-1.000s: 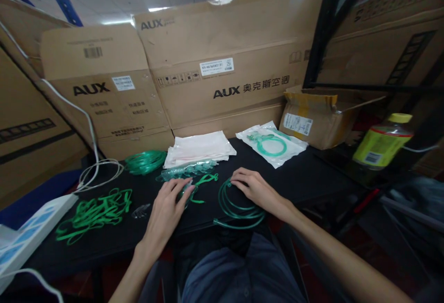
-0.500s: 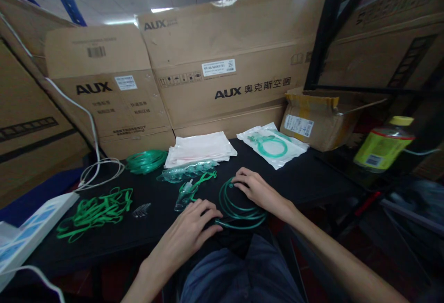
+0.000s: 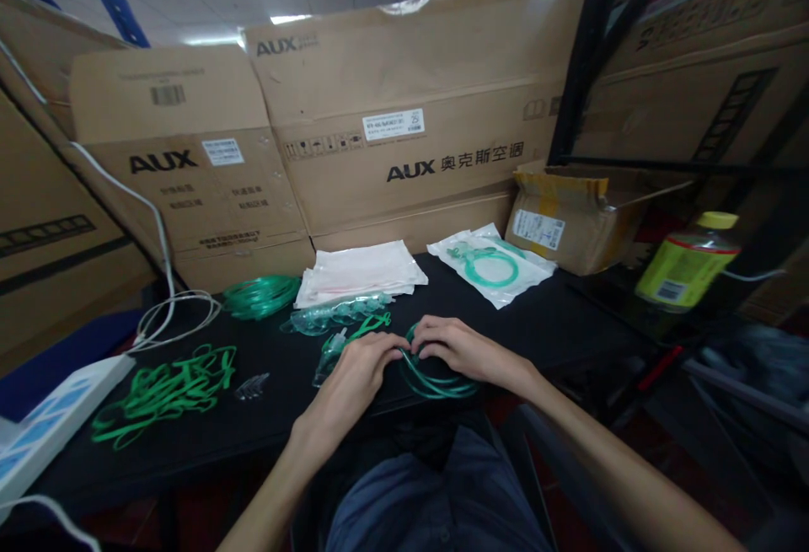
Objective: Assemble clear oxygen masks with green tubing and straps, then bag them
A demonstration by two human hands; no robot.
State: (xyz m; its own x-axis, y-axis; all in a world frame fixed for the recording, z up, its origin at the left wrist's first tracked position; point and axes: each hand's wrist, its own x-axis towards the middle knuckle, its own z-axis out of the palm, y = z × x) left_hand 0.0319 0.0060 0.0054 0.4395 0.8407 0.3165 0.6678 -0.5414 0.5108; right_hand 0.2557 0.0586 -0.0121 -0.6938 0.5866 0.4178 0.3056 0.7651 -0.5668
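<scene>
A coil of green tubing (image 3: 436, 382) lies on the black table (image 3: 556, 324) right in front of me. My left hand (image 3: 357, 375) rests on the coil's left side, fingers curled over the loops. My right hand (image 3: 458, 350) covers the coil's far right side, fingers bent and pinching the tubing. Just left of my left hand lies a clear mask with a green strap (image 3: 341, 340). Behind it is a row of clear masks (image 3: 332, 314).
A pile of green elastic straps (image 3: 164, 390) and a small clear piece (image 3: 251, 383) lie at left. Another green tubing coil (image 3: 262, 295), white bags (image 3: 360, 270), a bagged set (image 3: 490, 264), cardboard boxes (image 3: 404, 114), a yellow-green bottle (image 3: 686, 270) and white cables (image 3: 170, 312) surround.
My left hand left the mask, swung down to the near edge of the coil, then up onto its left side. The right hand stayed on the coil, drawing slightly nearer.
</scene>
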